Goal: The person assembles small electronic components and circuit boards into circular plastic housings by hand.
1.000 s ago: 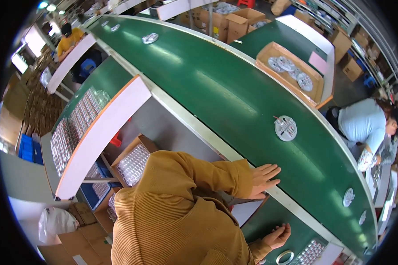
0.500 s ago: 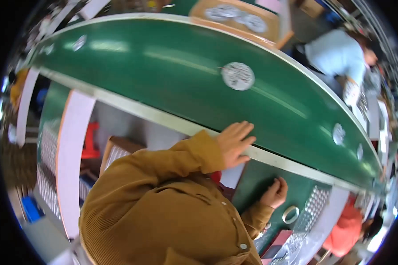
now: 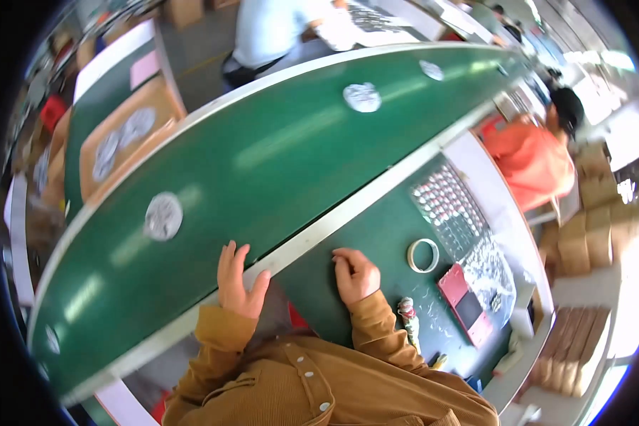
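Note:
My left hand (image 3: 240, 284) hovers at the pale metal rail (image 3: 298, 245) beside the long green belt (image 3: 241, 199), its fingers spread and nothing in them. My right hand (image 3: 356, 275) is curled closed over the green worktable; whether anything sits inside the fist is hidden. On the belt lie several round pale discs with dark marks; the closest disc (image 3: 164, 216) is up and left of my left hand. A roll of tape (image 3: 423, 255) lies to the right of my right hand.
A plastic tray (image 3: 451, 202) of small round parts, a clear plastic bag (image 3: 491, 273) and a red flat case (image 3: 465, 305) lie at the right. A cardboard tray (image 3: 92, 145) with discs stands across the belt. A person in orange (image 3: 529, 163) sits at right, another in light blue (image 3: 266, 32) beyond.
The view has swung to the right, bringing more of the worktable into sight. My left hand stays spread near the rail; my right hand remains curled over the table.

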